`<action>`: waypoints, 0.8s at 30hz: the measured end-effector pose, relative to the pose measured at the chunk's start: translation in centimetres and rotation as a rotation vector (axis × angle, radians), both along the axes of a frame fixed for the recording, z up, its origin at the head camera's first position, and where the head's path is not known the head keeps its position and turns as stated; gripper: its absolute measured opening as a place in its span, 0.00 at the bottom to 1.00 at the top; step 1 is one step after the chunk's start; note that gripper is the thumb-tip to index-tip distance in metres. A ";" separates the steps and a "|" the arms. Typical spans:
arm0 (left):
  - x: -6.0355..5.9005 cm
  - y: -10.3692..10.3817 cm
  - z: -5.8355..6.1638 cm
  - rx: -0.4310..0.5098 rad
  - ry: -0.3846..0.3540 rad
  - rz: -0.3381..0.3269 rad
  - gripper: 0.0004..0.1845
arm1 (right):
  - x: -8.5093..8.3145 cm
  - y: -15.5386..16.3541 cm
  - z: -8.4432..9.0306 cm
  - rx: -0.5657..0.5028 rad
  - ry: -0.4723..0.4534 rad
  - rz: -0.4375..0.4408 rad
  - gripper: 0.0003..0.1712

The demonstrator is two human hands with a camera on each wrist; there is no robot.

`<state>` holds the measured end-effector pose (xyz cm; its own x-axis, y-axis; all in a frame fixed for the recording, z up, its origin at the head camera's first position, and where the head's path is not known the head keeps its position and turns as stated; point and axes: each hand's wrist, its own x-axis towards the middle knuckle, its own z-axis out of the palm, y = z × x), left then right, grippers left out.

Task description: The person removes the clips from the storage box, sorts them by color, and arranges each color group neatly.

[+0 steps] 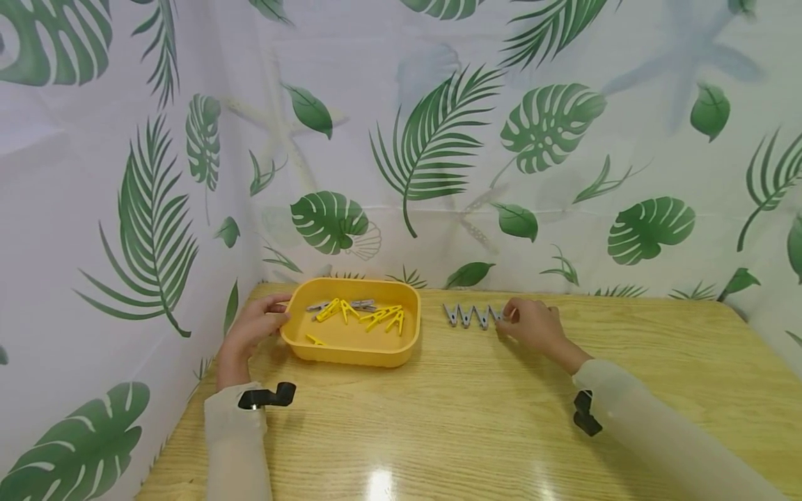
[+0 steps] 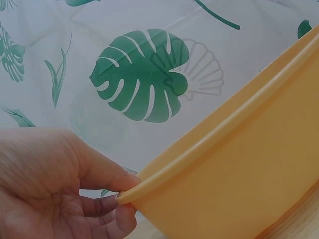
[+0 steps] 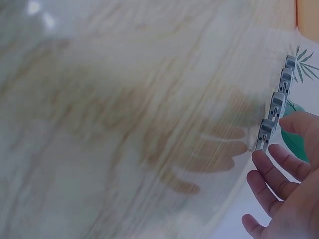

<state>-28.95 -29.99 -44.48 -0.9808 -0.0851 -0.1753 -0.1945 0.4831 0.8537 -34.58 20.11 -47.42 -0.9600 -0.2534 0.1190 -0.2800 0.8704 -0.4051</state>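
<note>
A yellow plastic basin [image 1: 351,357] stands on the table at the left of the head view, with yellow clothespins [image 1: 376,316] and a few grey ones [image 1: 363,305] inside. My left hand [image 1: 255,328] pinches its rim at the left end, thumb on top and fingers beneath, as the left wrist view shows [image 2: 65,184]. Right of the basin, several grey clothespins [image 1: 466,316] stand in a zigzag row. At the row's right end, my right hand [image 1: 532,325] has thumb and fingertips about the last grey clothespin [image 3: 265,130]; its other fingers are loosely bent.
A wooden table [image 1: 388,424] extends in front of and to the right of the row. White leaf-print cloth [image 1: 438,243] hangs along the back and left edges. Black wrist mounts [image 1: 268,396] sit on both sleeves.
</note>
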 end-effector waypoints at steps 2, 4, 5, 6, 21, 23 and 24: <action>0.0 0.0 0.0 0.001 0.003 -0.009 0.28 | 0.0 -0.1 0.0 0.001 0.005 0.000 0.12; 0.0 0.0 0.0 0.004 0.001 -0.009 0.28 | 0.0 -0.3 0.1 -0.001 0.012 0.004 0.12; 0.0 -0.1 0.0 0.006 0.000 -0.009 0.28 | 0.0 -0.4 0.2 -0.003 0.014 0.007 0.12; 0.0 -0.1 -0.1 0.007 0.000 -0.010 0.28 | 0.0 -0.6 0.2 -0.004 0.018 0.011 0.12; -0.1 -0.1 0.0 0.011 -0.002 -0.014 0.28 | -0.1 -5.7 3.6 -0.043 0.087 0.092 0.16; -0.1 -0.1 0.0 0.013 -0.001 -0.014 0.28 | 0.0 -6.8 4.1 -0.052 0.086 0.104 0.15; 0.0 0.0 0.0 0.012 0.000 -0.014 0.28 | 0.0 -7.3 4.3 -0.053 0.092 0.111 0.15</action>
